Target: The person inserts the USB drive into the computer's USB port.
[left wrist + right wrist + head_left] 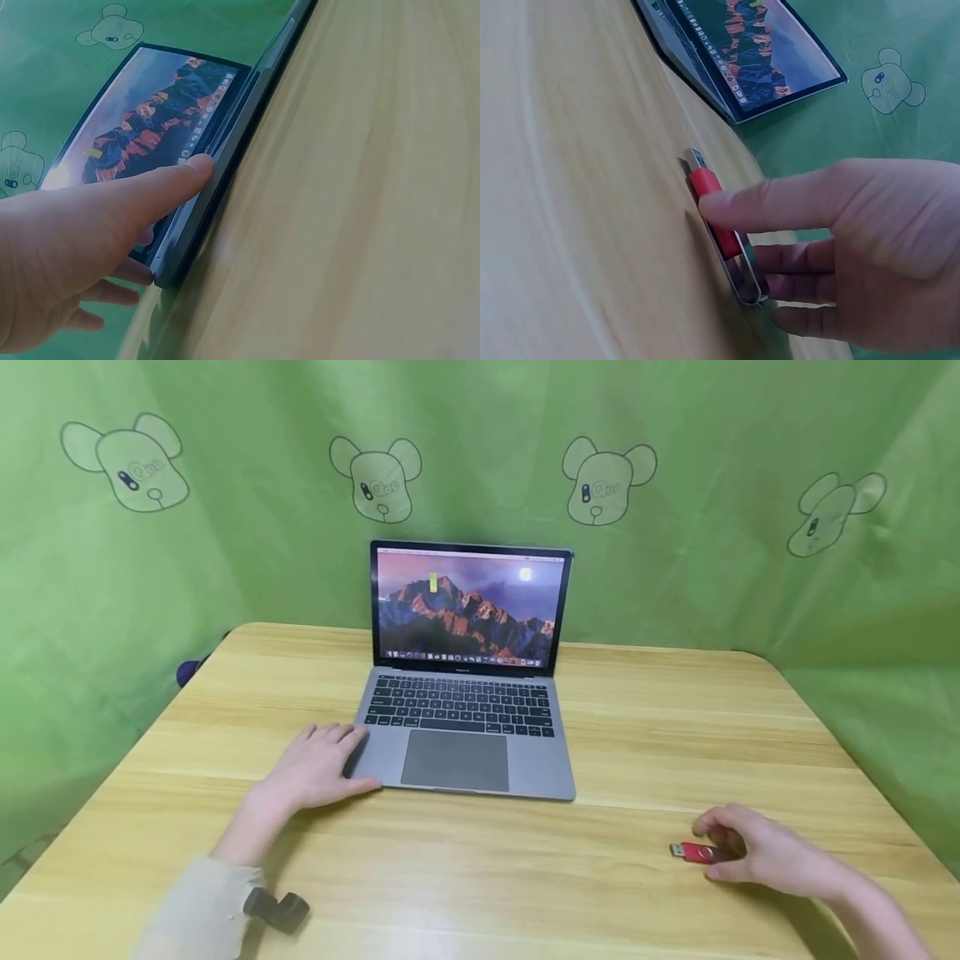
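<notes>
My right hand point(765, 852) is at the USB stick point(697, 852), near the right side of the table point(615, 893). My thumb and fingers bend around the stick from either side, the thumb by its red body; I cannot tell whether they truly pinch it or just sit around it, nor whether it is lifted off the wood. Its metal plug point(695, 158) points away from my palm, and its metal loop point(760, 283) sticks out at the other end, close to my fingertips. The stick is well apart from the laptop, to the right of it and nearer me.

My left hand point(318, 768) rests at the front left corner of the laptop point(455, 760), thumb touching the front edge, the other fingers spread loosely at the left side. The thumb and fingers are apart, with the corner between them.

The laptop's lid is up, and its lit screen point(465, 610) shows rocky mountains. A dark gadget point(277, 910) sits by the cuff of my pale left sleeve point(195, 902). Behind the table hangs a green curtain point(247, 552) printed with animal heads point(375, 485).
</notes>
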Action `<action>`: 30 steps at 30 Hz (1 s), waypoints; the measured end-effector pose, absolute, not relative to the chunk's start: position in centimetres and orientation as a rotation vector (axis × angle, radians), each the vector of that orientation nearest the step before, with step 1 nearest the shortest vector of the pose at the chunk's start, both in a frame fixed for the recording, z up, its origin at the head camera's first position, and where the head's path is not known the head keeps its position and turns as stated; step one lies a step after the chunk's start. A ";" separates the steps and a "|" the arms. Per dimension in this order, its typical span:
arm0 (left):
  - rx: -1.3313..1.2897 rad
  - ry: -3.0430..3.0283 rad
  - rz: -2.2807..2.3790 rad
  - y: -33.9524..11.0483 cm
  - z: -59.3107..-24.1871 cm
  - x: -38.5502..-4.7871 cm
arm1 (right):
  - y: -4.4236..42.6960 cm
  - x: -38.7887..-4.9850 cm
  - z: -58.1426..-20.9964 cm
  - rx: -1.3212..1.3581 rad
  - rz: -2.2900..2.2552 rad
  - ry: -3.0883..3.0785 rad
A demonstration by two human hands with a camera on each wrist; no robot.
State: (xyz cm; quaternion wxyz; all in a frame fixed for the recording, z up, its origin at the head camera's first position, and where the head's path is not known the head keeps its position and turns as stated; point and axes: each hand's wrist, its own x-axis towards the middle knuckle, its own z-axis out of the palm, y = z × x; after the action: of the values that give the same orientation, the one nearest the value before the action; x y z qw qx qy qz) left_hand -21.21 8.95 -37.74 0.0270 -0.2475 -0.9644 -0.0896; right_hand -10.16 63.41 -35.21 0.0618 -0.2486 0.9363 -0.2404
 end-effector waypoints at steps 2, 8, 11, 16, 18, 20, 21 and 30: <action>-0.761 -2.973 -0.242 9.0 -37.7 -21.2 | 63.3 -10.1 -35.3 -0.751 -0.753 2.808; -0.764 -2.952 -0.208 9.1 -37.9 -21.3 | 63.1 -10.0 -35.2 -0.657 -0.789 2.768; -0.768 -2.941 -0.204 9.0 -38.2 -21.5 | 62.9 -10.0 -35.1 -0.639 -0.787 2.768; -0.782 -2.912 -0.193 8.6 -38.5 -21.6 | 62.7 -10.0 -35.2 -0.650 -0.762 2.799; -0.782 -2.910 -0.193 8.5 -38.6 -21.6 | 62.6 -10.1 -35.2 -0.655 -0.750 2.809; -0.783 -2.916 -0.194 8.5 -38.6 -21.7 | 62.5 -10.2 -35.2 -0.659 -0.743 2.813; -0.782 -2.921 -0.196 8.5 -38.6 -21.7 | 62.5 -10.3 -35.2 -0.663 -0.741 2.816; -0.778 -2.940 -0.194 8.4 -38.6 -21.8 | 61.9 -11.1 -35.2 -0.670 -0.656 2.921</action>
State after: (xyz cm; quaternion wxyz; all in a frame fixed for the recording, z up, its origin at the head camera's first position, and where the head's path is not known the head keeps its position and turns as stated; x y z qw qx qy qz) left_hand -21.83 8.40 -38.63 0.0469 -0.2549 -0.9637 -0.0636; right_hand -11.09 61.90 -35.23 0.0369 -0.2183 0.9515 -0.2138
